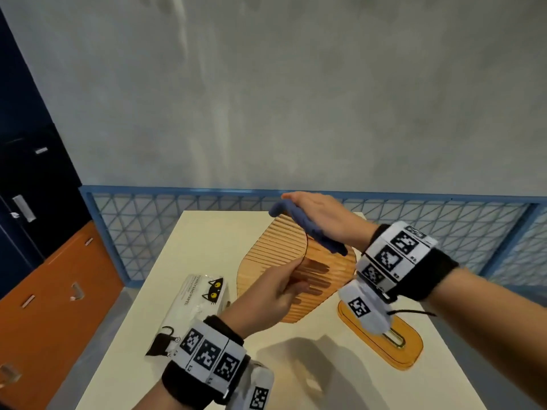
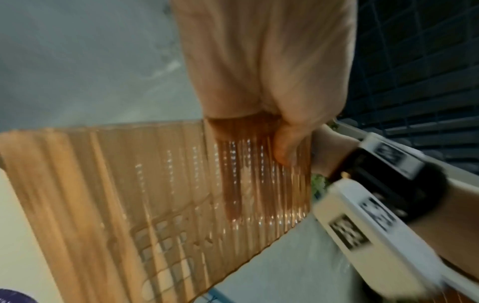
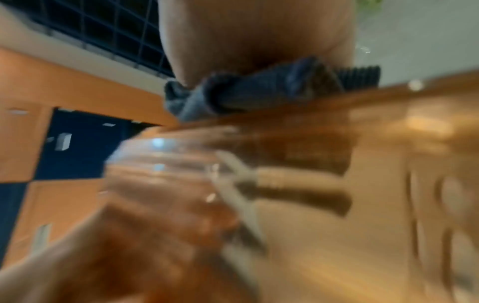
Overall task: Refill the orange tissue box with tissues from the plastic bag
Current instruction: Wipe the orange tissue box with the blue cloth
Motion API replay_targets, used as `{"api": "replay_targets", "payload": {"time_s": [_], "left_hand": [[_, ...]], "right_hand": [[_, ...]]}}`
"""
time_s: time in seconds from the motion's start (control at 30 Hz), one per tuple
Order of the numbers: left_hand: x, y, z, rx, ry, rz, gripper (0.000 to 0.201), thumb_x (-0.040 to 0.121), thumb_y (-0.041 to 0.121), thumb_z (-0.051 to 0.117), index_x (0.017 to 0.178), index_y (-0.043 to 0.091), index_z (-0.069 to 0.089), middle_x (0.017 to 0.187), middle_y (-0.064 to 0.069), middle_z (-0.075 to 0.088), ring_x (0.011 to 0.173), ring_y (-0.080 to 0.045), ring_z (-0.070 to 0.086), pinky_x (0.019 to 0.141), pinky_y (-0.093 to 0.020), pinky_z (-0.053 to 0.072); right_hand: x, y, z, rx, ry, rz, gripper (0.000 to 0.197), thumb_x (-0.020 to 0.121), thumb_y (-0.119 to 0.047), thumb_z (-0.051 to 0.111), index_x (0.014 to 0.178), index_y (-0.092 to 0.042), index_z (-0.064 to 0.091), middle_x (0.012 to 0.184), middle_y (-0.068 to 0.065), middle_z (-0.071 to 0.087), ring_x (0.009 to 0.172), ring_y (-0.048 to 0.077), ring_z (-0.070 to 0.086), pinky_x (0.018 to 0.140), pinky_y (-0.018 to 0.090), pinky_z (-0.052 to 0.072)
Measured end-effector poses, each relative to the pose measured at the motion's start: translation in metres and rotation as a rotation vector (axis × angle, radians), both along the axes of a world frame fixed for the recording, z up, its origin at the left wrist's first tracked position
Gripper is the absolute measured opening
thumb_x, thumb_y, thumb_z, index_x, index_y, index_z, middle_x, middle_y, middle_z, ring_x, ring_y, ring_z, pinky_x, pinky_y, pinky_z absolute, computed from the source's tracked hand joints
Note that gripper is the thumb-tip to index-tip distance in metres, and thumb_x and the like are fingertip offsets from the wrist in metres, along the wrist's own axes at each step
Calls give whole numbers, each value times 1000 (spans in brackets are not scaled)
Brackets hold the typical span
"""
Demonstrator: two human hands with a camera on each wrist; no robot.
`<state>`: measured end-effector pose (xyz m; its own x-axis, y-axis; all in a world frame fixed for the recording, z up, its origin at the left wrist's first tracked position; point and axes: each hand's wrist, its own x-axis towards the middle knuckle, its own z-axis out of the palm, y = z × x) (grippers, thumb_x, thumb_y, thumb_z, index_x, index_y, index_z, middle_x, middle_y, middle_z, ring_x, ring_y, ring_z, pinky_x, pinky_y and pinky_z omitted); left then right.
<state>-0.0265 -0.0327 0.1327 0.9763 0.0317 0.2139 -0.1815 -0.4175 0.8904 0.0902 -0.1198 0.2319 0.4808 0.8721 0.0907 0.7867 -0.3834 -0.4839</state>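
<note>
Cream desk in the lower middle of the head view, far edge near a blue mesh fence, left edge above orange cabinets. Bare desk surface in the foreground, between the two wrists, under the hands' shadows.

Orange tissue box, translucent and ribbed, lifted off the desk at frame centre and tilted. Its orange slotted lid flat on the desk at lower right, apart from the box. Plastic bag of tissues, printed with black cats, lying at lower left, near the left edge and just beside the left wrist.

Left hand gripping the near wall of the box: fingers inside, dark through the orange plastic, thumb outside. Right hand on top, fingers straight and together, pressing a blue cloth against the upper rim.

Only in the left wrist view: thumb flat on the ribbed wall of the box, fingers a reddish shade behind it. Only in the right wrist view, badly blurred: the cloth bunched between palm and box rim; finger positions there not readable.
</note>
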Motion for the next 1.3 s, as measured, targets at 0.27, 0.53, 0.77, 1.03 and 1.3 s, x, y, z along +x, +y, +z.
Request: {"api": "replay_targets", "payload": {"time_s": [0.27, 0.53, 0.77, 1.03, 1.3], "left_hand": [[1, 8, -12, 232, -9, 9, 28, 93, 1, 47, 104, 24, 57, 95, 4, 65, 87, 4, 60, 79, -22, 51], [-1, 2, -14, 627, 59, -63, 45, 98, 12, 45, 142, 18, 41, 134, -3, 57, 120, -17, 55, 102, -30, 46], [6, 8, -5, 189, 58, -30, 30, 94, -1, 47, 115, 18, 58, 105, -2, 67, 97, -16, 64, 87, -35, 51], [18, 0, 3, -184, 186, 6, 27, 97, 3, 45, 108, 26, 53, 102, -3, 66, 88, -18, 69, 76, -45, 57], [30, 2, -19, 3, 362, 4, 21, 100, 9, 40, 106, 26, 51, 103, 1, 70, 95, -18, 70, 72, -33, 55]], "right_hand": [[-19, -15, -49, 175, -13, -95, 49, 102, -34, 21, 147, -15, 23, 153, -1, 28, 141, 12, 26, 115, 21, 16], [33, -22, -31, 95, 286, -20, 130, 54, -91, 43, 130, 15, 41, 111, 30, 56, 106, 36, 56, 64, 4, 43], [-17, -35, -89, 454, -41, -187, 70, 89, -67, 15, 137, -22, 39, 131, -7, 50, 123, 10, 44, 102, 23, 35], [-6, -60, -132, 298, -557, -246, 61, 92, -48, 35, 139, -10, 29, 141, 4, 38, 129, 17, 34, 106, 37, 32], [7, -110, -168, 179, 129, -272, 23, 99, -41, 35, 87, -26, 48, 71, -1, 49, 59, 11, 44, 68, 23, 41]]}}
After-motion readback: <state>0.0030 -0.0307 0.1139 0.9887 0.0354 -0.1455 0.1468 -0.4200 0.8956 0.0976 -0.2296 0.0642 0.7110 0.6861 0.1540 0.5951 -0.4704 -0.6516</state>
